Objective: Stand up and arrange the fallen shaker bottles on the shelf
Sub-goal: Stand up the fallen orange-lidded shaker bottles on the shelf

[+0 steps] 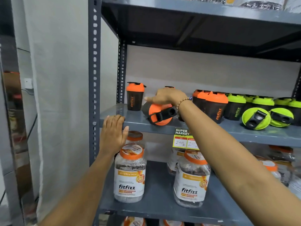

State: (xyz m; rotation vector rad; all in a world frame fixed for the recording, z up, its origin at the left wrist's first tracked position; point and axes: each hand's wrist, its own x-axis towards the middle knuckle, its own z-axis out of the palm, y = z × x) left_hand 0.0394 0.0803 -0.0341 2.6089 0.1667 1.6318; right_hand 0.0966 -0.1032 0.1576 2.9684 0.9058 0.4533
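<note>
The right hand point(166, 97) hides part of a fallen orange shaker bottle point(160, 115) on the shelf point(211, 128), fingers curled over it. The left hand point(114, 132) lies flat, fingers open, on the shelf edge.

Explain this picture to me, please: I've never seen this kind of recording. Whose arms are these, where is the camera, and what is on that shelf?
There is no machine here. A person wears a camera on the head, so you see their own arms reaching forward. The left hand rests flat on the edge of the grey shelf. The right hand lies on top of a fallen orange-lidded shaker bottle; a firm grip cannot be confirmed. Left of it one orange shaker stands upright. To the right, more orange and green shakers lean or lie tipped. Jars stand on the shelf below.
</note>
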